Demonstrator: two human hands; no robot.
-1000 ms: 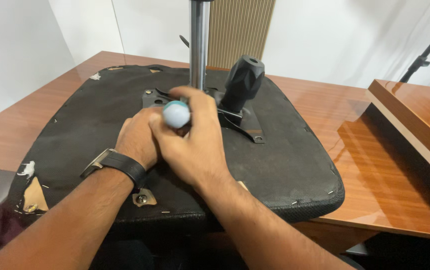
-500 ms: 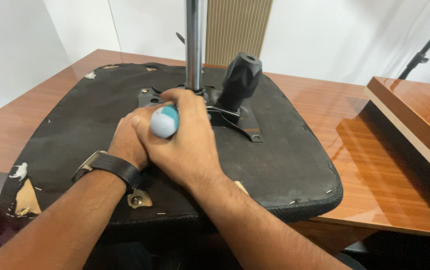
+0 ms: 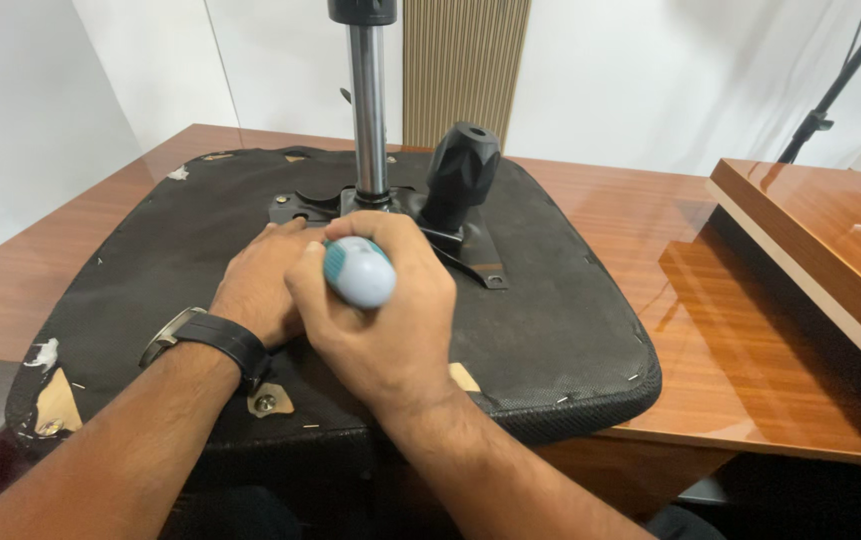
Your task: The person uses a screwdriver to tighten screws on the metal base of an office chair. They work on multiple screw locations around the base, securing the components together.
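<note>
Both hands are pressed together on the upturned chair seat point(image 3: 550, 330) lying on the wooden table point(image 3: 710, 280), as they were a moment ago, but they now sit lower and nearer the camera, further from the metal column point(image 3: 369, 110). The right hand point(image 3: 390, 320) is wrapped tight around the pale blue screwdriver handle point(image 3: 358, 272), whose rounded end has tipped toward the camera. The left hand point(image 3: 260, 285) rests curled against it, just beside the black mounting plate point(image 3: 300, 208); whether it grips anything cannot be told.
</note>
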